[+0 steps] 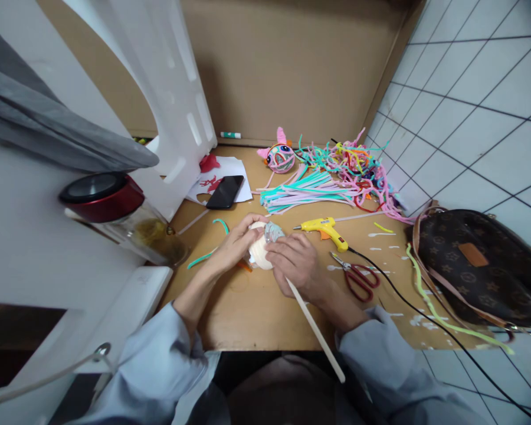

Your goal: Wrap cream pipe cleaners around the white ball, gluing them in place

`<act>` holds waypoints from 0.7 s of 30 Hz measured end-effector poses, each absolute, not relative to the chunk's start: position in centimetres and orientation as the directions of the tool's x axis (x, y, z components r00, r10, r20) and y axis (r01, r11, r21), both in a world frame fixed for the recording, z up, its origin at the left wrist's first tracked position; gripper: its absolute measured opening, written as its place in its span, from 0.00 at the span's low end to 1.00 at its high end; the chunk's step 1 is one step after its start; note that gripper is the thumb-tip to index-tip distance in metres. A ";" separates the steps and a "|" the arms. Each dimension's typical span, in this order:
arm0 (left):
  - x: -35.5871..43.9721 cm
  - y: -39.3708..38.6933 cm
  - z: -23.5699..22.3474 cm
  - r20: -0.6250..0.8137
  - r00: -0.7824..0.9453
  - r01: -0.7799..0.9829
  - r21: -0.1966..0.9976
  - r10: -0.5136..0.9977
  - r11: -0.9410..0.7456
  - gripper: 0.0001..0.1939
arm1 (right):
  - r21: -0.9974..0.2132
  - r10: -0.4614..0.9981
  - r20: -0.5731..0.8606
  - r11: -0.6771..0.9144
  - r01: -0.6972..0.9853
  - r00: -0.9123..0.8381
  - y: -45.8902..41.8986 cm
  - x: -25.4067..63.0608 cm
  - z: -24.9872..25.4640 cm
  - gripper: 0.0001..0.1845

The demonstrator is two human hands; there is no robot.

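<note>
My left hand [241, 241] is closed around the side of a small ball [260, 255] above the table. Cream-coloured fuzzy stem covers part of the ball, and a greyish, crinkled patch shows at its top. My right hand [297, 260] presses its fingers against the ball's right side and pinches a cream pipe cleaner [316, 330]. The long free end slants down past the table's front edge. Right of my hands lie a yellow hot glue gun [323, 227], nozzle pointing left, and red-handled scissors [358, 277]. My fingers hide part of the ball.
Behind lie a bundle of pipe cleaners [307, 192], a tangled heap [358, 159] and a finished-looking pink-eared ball figure [281, 156]. A phone [225, 192] rests on paper. A glass bottle [137, 230] stands left, a brown bag [482, 265] right. The glue gun's cord [407, 295] runs down right.
</note>
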State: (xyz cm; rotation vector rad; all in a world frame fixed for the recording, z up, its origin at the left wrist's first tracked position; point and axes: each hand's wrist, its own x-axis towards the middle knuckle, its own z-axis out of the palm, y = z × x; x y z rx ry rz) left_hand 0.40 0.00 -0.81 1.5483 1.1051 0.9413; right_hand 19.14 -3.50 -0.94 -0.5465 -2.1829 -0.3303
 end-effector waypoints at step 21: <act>0.8 -0.1 -0.7 0.036 0.248 0.140 0.988 0.968 -0.072 0.23 | 0.058 0.260 0.797 0.866 0.497 -0.546 -3.6 19.1 -1.0 0.10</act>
